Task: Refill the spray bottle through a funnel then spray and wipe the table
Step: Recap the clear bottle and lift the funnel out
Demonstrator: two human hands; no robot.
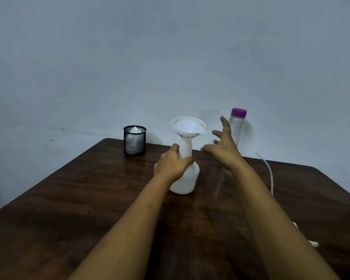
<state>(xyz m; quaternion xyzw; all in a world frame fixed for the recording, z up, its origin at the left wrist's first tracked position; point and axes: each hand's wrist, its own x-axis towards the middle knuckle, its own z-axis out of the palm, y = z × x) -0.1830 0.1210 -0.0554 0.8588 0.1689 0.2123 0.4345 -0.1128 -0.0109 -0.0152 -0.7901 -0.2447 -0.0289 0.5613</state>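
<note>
A white spray bottle (187, 177) without its spray head stands upright near the middle of the dark wooden table (89, 199). A white funnel (188, 126) sits in its neck. My left hand (173, 163) grips the bottle around its shoulder and neck. My right hand (223, 143) hovers to the right of the funnel, fingers spread, holding nothing. Behind that hand stands a clear bottle with a purple cap (237, 126), capped, at the table's far edge.
A black mesh cup (134, 140) with white cloth or paper inside stands at the back left. A thin white tube (269, 172), seemingly the spray head's dip tube, lies along the right side, with a white part (313, 243) near the right edge. A grey wall rises behind.
</note>
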